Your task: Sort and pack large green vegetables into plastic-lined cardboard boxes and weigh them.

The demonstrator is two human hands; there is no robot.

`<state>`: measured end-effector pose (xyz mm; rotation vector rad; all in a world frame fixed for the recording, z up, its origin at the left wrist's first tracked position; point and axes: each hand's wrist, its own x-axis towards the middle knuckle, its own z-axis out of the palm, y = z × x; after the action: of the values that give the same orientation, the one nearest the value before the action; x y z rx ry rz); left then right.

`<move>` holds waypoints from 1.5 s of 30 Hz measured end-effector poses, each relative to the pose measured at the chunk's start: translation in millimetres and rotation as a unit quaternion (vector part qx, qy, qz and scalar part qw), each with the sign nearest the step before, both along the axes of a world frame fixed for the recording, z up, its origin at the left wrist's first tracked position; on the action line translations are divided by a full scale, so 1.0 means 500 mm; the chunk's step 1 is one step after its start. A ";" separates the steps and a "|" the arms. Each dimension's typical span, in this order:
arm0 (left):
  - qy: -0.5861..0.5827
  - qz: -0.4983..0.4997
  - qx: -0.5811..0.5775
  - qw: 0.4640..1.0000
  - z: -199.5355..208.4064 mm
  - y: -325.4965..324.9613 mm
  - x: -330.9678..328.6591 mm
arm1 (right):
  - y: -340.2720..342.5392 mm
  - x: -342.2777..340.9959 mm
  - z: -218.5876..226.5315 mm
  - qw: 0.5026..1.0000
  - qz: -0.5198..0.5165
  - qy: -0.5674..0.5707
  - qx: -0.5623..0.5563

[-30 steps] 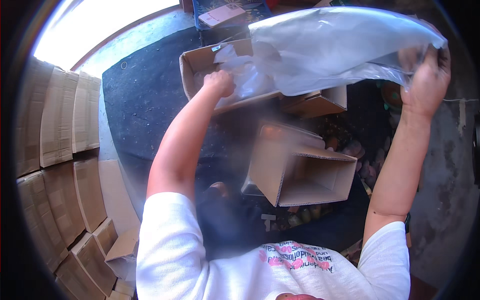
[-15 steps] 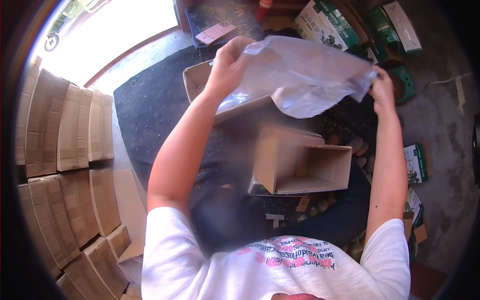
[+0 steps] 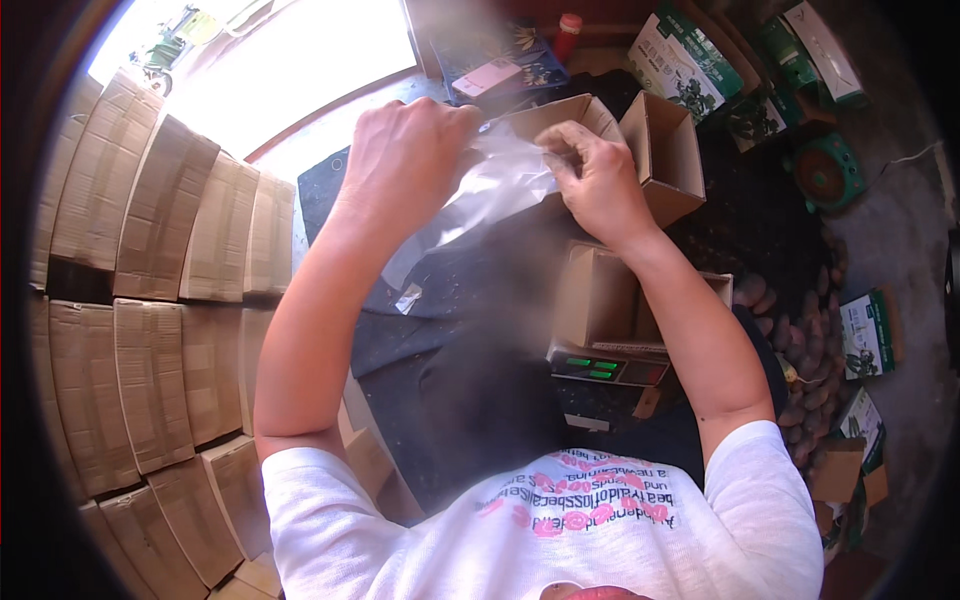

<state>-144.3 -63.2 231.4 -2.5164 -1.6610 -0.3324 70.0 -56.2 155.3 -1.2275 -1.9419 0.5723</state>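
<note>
A clear plastic bag is drawn out between my hands over the dark mat. My left hand is closed on its left part, the fingertips hidden behind the knuckles. With curled fingers, my right hand pinches the bag's right edge. Behind the bag, partly covered by it and my right hand, stands an open cardboard box. Another open box is right beside that one. Nearer to me, below my right forearm, an open carton rests on a scale with a lit green display.
Brown cartons are stacked along the left. Reddish, rounded root-like produce lies in a heap at the right. Green-and-white printed boxes stand at the far right. A phone and a red-capped bottle are at the back.
My right hand has come in leftward toward my left hand, so the bag is gathered and less spread. My left hand has shifted left and slightly down. The view has turned a little.
</note>
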 end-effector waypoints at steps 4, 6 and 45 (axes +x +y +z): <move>0.049 -0.058 0.018 0.997 0.012 -0.023 -0.006 | -0.042 0.006 -0.006 0.997 -0.014 -0.008 -0.075; 0.059 -0.095 0.014 0.994 0.010 -0.026 -0.001 | -0.069 -0.020 -0.001 0.999 -0.026 -0.021 -0.021; -0.623 0.019 -0.471 0.624 -0.220 -0.107 0.113 | -0.163 0.088 -0.058 0.921 0.013 0.281 -0.270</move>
<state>-87.9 -116.8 121.5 -3.0187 -2.8765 -2.1233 113.9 -137.6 126.4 -1.1765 -1.3462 1.3772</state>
